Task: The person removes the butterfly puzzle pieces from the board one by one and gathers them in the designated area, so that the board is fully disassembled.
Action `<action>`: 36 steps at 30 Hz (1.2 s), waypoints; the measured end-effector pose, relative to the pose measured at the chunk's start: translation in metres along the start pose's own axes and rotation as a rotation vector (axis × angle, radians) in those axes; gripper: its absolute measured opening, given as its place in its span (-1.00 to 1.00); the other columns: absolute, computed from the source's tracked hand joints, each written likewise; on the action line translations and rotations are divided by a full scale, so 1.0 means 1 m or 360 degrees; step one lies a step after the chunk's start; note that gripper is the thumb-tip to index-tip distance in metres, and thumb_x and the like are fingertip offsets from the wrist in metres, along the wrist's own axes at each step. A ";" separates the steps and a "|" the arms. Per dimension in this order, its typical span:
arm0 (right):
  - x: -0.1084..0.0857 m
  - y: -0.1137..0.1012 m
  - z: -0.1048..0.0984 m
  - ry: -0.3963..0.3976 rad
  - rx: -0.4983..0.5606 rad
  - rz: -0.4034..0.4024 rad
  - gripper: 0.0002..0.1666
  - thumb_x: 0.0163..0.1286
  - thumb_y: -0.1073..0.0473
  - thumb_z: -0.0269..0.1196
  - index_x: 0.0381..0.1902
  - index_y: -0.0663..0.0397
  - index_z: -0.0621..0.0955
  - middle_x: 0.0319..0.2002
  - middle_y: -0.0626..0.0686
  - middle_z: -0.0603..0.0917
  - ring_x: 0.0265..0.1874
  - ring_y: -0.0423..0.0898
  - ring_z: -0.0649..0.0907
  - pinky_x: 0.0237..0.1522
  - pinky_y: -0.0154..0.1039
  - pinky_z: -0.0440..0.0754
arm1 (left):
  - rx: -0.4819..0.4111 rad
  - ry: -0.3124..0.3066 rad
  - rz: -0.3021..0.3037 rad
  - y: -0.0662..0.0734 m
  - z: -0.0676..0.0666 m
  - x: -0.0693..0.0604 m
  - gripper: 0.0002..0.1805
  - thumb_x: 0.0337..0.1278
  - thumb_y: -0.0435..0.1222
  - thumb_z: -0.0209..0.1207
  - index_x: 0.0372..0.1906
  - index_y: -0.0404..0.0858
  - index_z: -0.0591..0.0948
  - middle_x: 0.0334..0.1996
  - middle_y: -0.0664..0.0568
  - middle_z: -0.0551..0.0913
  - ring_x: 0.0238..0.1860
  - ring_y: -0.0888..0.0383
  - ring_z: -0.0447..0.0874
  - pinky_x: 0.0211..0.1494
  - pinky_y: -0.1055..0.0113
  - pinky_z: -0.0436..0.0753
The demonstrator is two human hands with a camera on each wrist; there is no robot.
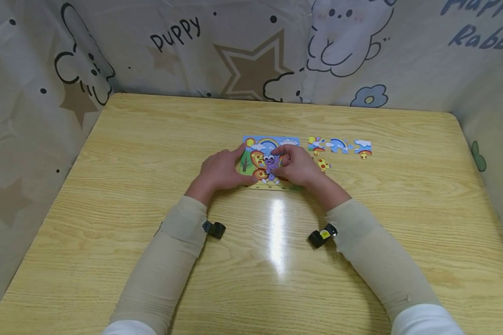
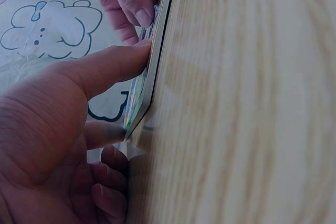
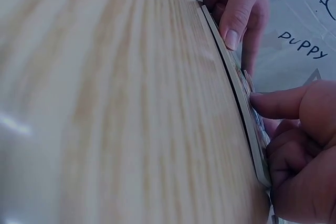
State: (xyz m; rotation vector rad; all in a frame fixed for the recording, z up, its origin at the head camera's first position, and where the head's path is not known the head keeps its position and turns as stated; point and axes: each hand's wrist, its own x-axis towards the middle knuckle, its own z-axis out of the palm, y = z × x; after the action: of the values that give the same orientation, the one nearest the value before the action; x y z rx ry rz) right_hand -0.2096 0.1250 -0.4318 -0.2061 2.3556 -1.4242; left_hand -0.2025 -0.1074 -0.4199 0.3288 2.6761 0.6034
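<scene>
Blue-topped puzzle (image 1: 270, 164), arched rainbow (image 1: 269, 140), purple cartoon figure (image 1: 271, 161)

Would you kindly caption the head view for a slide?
Left hand and right hand on a cartoon jigsaw puzzle, loose pieces right of it on the wood-grain table.

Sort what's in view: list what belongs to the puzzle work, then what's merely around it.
Puzzle work:
left hand, holding the board's left end
right hand, over the board
puzzle board
row of three loose pieces
yellow piece with red spots, partly hidden by a hand

Merely around it:
table
printed backdrop
left wrist camera
right wrist camera
</scene>
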 end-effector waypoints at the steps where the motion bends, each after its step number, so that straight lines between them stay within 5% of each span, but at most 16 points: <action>1: 0.000 0.000 0.000 -0.0001 -0.0015 -0.0007 -0.48 0.23 0.34 0.44 0.15 0.20 0.56 -0.62 -0.01 0.36 -0.67 -0.12 0.34 -0.55 -0.26 0.32 | 0.0001 -0.0002 0.0002 0.000 0.000 0.000 0.15 -0.04 0.31 0.31 0.61 -0.01 0.08 0.27 -0.19 0.49 0.18 -0.11 0.48 0.03 0.00 0.49; 20: -0.026 0.004 -0.001 0.0093 -0.0014 -0.0201 -0.50 0.25 0.33 0.43 0.12 0.12 0.55 -0.66 -0.03 0.17 -0.67 -0.07 0.20 -0.40 -0.15 0.34 | -0.0008 -0.0016 -0.0004 0.000 0.000 0.000 0.16 -0.04 0.31 0.31 0.61 0.01 0.06 0.35 -0.19 0.42 0.27 -0.13 0.42 0.10 -0.03 0.47; 36: -0.056 0.023 -0.025 0.0199 -0.0080 -0.0140 -0.48 0.22 0.25 0.48 0.12 0.15 0.57 -0.62 -0.02 0.16 -0.63 -0.06 0.19 -0.36 -0.12 0.29 | -0.0005 0.0004 0.0003 -0.001 0.001 0.000 0.16 -0.04 0.32 0.31 0.61 0.00 0.05 0.32 -0.17 0.45 0.22 -0.12 0.46 0.03 0.00 0.50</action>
State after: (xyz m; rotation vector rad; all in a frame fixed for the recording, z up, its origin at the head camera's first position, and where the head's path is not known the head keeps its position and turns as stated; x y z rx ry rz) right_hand -0.1665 0.1739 -0.4277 -0.2437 2.5139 -1.4582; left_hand -0.2022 -0.1080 -0.4217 0.3299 2.6775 0.6087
